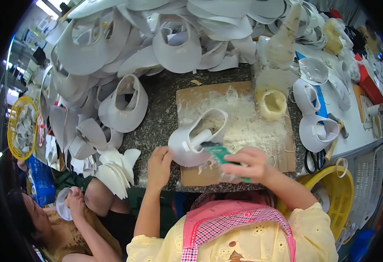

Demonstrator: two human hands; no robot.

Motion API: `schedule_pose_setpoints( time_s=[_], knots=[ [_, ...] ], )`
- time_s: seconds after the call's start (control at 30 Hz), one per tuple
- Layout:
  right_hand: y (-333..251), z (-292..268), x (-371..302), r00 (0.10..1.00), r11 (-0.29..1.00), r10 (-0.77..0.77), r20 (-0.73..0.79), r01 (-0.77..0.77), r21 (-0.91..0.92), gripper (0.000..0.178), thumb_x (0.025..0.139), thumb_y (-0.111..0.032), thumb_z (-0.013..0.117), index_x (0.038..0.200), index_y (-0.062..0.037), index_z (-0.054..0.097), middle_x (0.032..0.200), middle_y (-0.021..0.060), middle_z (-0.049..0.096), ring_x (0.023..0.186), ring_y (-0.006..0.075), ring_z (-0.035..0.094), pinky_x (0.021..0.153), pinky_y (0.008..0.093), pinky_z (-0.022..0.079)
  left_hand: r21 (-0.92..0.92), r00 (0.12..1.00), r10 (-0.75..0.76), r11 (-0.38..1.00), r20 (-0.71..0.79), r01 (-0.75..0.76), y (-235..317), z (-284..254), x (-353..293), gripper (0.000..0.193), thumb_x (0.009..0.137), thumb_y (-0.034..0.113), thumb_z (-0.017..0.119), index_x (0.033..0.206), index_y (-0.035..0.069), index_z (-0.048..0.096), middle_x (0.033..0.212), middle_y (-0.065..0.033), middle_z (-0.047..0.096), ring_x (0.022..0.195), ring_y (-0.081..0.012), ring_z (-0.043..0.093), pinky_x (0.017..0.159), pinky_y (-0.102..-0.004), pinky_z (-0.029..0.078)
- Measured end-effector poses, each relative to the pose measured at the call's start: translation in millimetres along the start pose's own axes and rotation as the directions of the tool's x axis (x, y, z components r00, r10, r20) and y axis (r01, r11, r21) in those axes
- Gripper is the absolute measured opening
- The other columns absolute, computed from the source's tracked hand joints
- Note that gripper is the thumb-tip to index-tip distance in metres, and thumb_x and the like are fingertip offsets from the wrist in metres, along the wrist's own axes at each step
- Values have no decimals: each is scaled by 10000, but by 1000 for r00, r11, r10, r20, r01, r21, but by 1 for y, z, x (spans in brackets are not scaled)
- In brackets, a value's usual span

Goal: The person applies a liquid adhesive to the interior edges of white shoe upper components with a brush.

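Note:
A white shoe upper [184, 150], rounded with an open throat, lies on a glue-crusted cardboard sheet [244, 131]. My left hand [159, 166] is closed at its left edge, the fingertips partly hidden against it. In my right hand [252, 165] is a green-handled brush [220, 153], its dark bristles at the near rim of the upper's opening. A small white tab shows on the upper's outer face, and another pale piece lies inside the opening. Behind the right hand stands a glue-coated container [273, 105] with a round, yellowish mouth.
Many white uppers [81, 50] are heaped along the back and left. Pale flat pieces [115, 170] overhang the front left edge. Black-handled scissors [312, 161] and a hammer [341, 124] lie at right, above a yellow basket [342, 196]. A seated person [75, 222] holds a white piece at lower left.

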State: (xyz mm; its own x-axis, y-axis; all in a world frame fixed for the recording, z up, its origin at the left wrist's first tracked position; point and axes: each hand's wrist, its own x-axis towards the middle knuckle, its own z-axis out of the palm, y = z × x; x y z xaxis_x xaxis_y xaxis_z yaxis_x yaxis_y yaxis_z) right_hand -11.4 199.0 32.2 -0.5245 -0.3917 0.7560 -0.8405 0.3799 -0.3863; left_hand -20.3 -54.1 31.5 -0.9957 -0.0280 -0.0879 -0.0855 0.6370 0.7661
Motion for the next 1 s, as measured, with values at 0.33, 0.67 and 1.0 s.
schedule_pose_setpoints(
  time_s=[0.33, 0.67, 1.0],
  knots=[
    [41, -12, 25, 984, 999, -6, 178, 14, -45, 182, 582, -44, 561, 740, -129, 598, 738, 25, 572, 591, 163, 539, 464, 268, 417, -726, 968, -151, 642, 198, 249, -15, 4, 4, 153, 734, 23, 468, 886, 21, 457, 665, -21, 544, 602, -73, 513, 569, -198, 442],
    [40, -1, 68, 815, 987, -20, 579, -76, 141, 251, 576, 16, 566, 761, -150, 598, 745, 5, 540, 710, 184, 524, 554, 283, 426, -727, 965, -136, 635, 227, 260, -9, 2, 13, 126, 727, 6, 474, 852, 14, 462, 695, -69, 579, 602, -100, 559, 543, -198, 454],
    [-2, -26, 58, 663, 524, 463, 589, -740, 422, 55, 691, -62, 580, 740, -81, 599, 973, 110, 500, 755, 125, 535, 510, 206, 406, -733, 948, 281, 675, 149, -85, 36, 11, 4, 270, 695, -46, 461, 960, 6, 474, 898, -50, 516, 887, -119, 483, 719, -251, 419]
  ],
)
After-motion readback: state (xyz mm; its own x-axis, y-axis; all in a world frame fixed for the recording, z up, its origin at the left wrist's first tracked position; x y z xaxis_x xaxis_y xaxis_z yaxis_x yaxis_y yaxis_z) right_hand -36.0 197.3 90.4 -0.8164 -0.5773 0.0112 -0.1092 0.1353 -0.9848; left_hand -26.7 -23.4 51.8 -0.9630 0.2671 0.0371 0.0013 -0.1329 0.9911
